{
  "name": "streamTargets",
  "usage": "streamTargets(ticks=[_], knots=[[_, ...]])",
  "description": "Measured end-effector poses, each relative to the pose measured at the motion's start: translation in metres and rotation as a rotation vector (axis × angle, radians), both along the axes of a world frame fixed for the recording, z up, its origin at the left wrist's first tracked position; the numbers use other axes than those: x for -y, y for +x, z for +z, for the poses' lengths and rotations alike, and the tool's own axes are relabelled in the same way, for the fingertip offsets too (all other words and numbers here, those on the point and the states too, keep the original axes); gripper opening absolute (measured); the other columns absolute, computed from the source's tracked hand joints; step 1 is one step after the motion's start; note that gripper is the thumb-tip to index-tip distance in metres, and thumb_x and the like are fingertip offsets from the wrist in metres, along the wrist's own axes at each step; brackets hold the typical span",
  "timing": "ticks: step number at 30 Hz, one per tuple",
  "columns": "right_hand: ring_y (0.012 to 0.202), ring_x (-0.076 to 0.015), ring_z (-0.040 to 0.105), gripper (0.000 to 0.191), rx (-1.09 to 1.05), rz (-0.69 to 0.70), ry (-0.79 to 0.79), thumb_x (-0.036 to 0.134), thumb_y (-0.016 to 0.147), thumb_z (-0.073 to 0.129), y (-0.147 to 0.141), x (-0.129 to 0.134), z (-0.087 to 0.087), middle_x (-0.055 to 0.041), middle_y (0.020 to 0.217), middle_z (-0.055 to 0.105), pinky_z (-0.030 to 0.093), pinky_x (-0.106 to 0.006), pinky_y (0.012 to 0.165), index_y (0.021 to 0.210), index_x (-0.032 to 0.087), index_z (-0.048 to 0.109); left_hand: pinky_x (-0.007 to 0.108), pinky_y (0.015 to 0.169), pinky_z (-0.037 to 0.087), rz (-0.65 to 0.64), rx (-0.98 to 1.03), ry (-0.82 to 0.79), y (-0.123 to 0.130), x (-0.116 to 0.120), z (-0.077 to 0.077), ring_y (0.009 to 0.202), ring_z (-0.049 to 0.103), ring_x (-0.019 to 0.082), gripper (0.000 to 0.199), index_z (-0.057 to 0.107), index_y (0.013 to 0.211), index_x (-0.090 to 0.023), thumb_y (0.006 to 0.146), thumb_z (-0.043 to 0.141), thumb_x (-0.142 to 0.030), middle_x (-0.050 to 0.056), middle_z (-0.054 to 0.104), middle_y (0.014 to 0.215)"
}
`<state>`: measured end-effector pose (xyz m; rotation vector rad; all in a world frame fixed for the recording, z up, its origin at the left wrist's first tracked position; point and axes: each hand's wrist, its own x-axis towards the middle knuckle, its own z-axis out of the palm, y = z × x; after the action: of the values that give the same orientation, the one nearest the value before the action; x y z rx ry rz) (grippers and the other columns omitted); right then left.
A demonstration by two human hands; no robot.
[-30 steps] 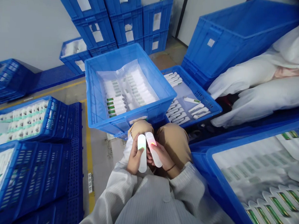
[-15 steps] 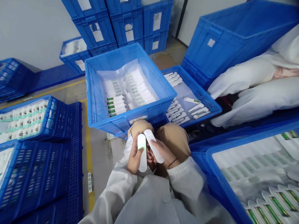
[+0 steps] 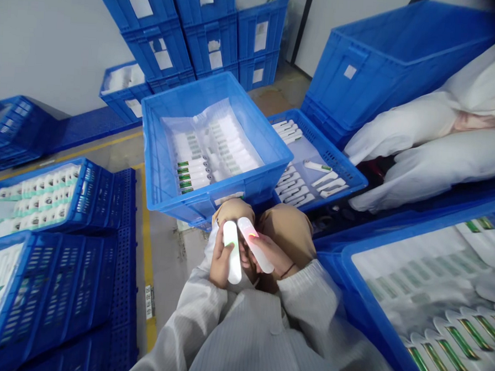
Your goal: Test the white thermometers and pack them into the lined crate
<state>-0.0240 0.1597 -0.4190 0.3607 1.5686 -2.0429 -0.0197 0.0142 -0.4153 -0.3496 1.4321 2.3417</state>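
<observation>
My left hand (image 3: 220, 261) is closed round a white elongated device (image 3: 234, 267) that glows green near its middle, with the thumb on its face. Beside it, my right hand (image 3: 275, 253) grips a second white device (image 3: 264, 262), lit pink-red under the thumb. Both devices are tilted and lie close together above my knees, their upper ends nearly touching. Ahead of my knees stands a blue bin (image 3: 180, 200) with rows of similar white devices on white lining; several at its near left show green-gold parts.
A shallow blue tray (image 3: 358, 180) of white devices adjoins the bin. Another blue bin (image 3: 346, 268) of devices stands at the right. Stacked crates (image 3: 65, 286) are on the left, more at the back (image 3: 211, 37). At right sits a person in white clothing (image 3: 425, 117).
The right device has turned from white to glowing pink-red. The left device's glow looks spread further along it. Both hands have shifted only slightly, and the left device's upper end has moved left.
</observation>
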Motion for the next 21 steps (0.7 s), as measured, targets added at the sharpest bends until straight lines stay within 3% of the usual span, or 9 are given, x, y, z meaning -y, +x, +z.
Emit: streamTargets(ticks=[5, 12, 21], knots=[[0.031, -0.0071, 0.045, 0.03, 0.031, 0.041, -0.034, 0.044, 0.081, 0.056, 0.012, 0.003, 0.014, 0.005, 0.044, 0.055, 0.034, -0.017, 0.034, 0.089, 0.015, 0.062, 0.033, 0.051, 0.056, 0.077, 0.005, 0.013, 0.0, 0.005, -0.004, 0.058, 0.064, 0.021, 0.086, 0.012, 0.15, -0.026, 0.078, 0.06, -0.031, -0.001, 0.061, 0.067], [0.037, -0.004, 0.05, 0.031, 0.032, 0.023, -0.087, 0.044, 0.084, 0.049, 0.019, 0.004, 0.031, 0.0077, 0.048, 0.059, 0.031, -0.024, 0.044, 0.094, 0.018, 0.064, 0.036, 0.056, 0.057, 0.06, 0.041, -0.027, -0.002, 0.004, -0.001, 0.064, 0.066, 0.023, 0.091, 0.011, 0.15, -0.027, 0.075, 0.061, -0.036, 0.0, 0.061, 0.068], [0.033, -0.0056, 0.043, 0.029, 0.014, 0.029, -0.075, 0.042, 0.087, 0.05, 0.015, 0.008, 0.013, 0.0047, 0.049, 0.055, 0.034, -0.013, 0.032, 0.09, 0.015, 0.058, 0.041, 0.06, 0.057, 0.045, 0.034, -0.034, -0.001, 0.004, -0.002, 0.065, 0.067, 0.025, 0.09, 0.008, 0.15, -0.027, 0.076, 0.059, -0.034, -0.001, 0.061, 0.065]])
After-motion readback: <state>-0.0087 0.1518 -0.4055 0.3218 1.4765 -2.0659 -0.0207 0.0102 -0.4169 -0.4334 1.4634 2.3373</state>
